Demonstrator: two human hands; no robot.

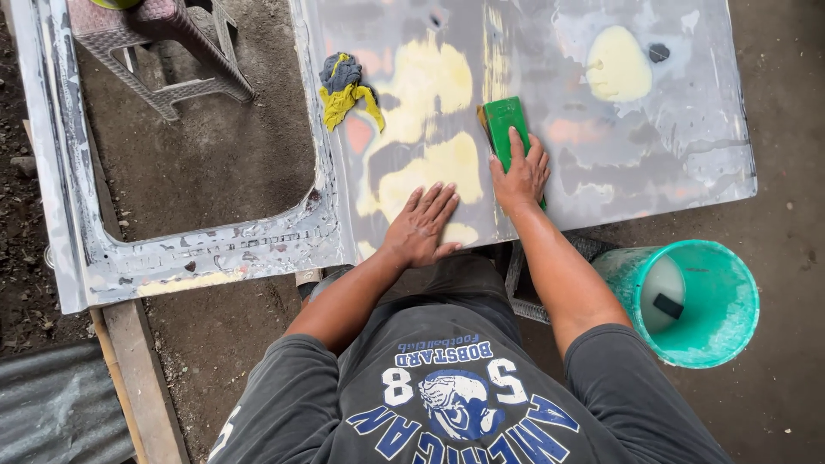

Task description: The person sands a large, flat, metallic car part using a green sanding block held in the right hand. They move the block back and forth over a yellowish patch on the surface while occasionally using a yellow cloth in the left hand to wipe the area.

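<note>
Fingers: right hand (pixel 518 174) gripping green block (pixel 505 125); left hand (pixel 423 225) flat, released, on grey-yellow panel (pixel 601 172); dirt floor.

Block (pixel 504 125): lower end hidden under right hand (pixel 519 176); stool (pixel 159 51) and panel (pixel 533 103): cut off by top edge; object in bucket (pixel 696 301): too small to tell.

Right hand (pixel 520 176) presses green sanding block (pixel 504 125) on grey car door panel (pixel 653 146); left hand (pixel 423 225) flat on yellow filler patch (pixel 434 163); teal bucket (pixel 726 331) nearby.
</note>
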